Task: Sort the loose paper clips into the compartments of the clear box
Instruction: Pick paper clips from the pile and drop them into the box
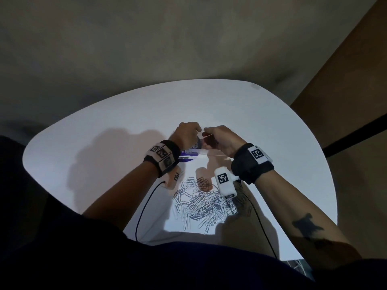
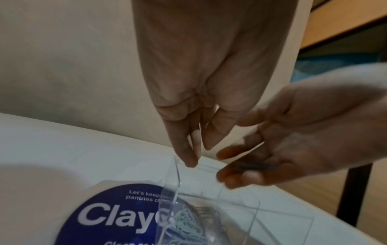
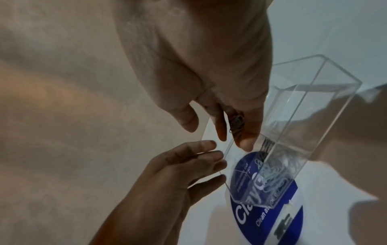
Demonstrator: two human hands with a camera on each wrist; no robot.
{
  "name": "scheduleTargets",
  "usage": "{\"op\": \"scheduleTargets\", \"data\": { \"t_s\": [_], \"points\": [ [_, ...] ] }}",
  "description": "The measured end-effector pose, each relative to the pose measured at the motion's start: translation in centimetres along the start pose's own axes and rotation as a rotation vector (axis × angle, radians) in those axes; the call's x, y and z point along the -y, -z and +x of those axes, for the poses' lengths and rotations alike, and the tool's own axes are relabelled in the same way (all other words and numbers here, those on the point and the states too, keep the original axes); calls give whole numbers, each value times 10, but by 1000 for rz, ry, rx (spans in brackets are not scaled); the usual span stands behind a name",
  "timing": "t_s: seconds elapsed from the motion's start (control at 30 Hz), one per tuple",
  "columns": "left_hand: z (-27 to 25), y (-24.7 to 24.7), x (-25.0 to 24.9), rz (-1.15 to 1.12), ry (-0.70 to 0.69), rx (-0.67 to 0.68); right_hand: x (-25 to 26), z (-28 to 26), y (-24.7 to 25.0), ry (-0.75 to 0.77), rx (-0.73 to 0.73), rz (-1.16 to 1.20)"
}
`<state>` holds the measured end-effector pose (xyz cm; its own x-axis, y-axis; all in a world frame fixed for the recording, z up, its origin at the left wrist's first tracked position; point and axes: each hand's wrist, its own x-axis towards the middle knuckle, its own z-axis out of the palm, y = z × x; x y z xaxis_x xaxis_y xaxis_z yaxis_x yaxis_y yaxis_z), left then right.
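1. Hands number two: the left hand (image 1: 187, 132) and the right hand (image 1: 222, 138) meet over the far middle of the white tabletop (image 1: 104, 126), each wrist wearing one dark band with square markers.
2. One clear box (image 3: 297, 126) stands on one round blue label disc (image 3: 272, 220) lying flat on the tabletop; at least two compartments show, split by a clear wall, and one holds a cluster of pale paper clips (image 3: 270, 172).
3. One loose pile of paper clips (image 1: 204, 203), too many to count, lies on the tabletop near the person, well apart from the box.
4. The head view alone shows that pile and both forearms; there the box is mostly hidden behind the hands.
5. The right wrist view alone shows a small bunch of dark clips (image 3: 236, 122) pinched between the right thumb and fingers, just above the box rim.
6. The left wrist view shows the left fingers (image 2: 186, 149) straight, pointing down, one tip touching the box's top edge (image 2: 201, 165), holding nothing; the right hand beside it is blurred.
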<state>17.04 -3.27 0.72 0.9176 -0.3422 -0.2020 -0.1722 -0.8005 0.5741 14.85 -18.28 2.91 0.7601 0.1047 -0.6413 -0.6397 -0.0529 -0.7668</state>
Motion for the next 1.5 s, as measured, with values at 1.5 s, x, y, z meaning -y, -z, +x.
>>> {"op": "scheduleTargets", "data": {
  "t_s": [1.5],
  "points": [
    [-147, -77, 66, 61, 67, -43, -120, -38, 39, 513, -79, -1020]
  ]
}}
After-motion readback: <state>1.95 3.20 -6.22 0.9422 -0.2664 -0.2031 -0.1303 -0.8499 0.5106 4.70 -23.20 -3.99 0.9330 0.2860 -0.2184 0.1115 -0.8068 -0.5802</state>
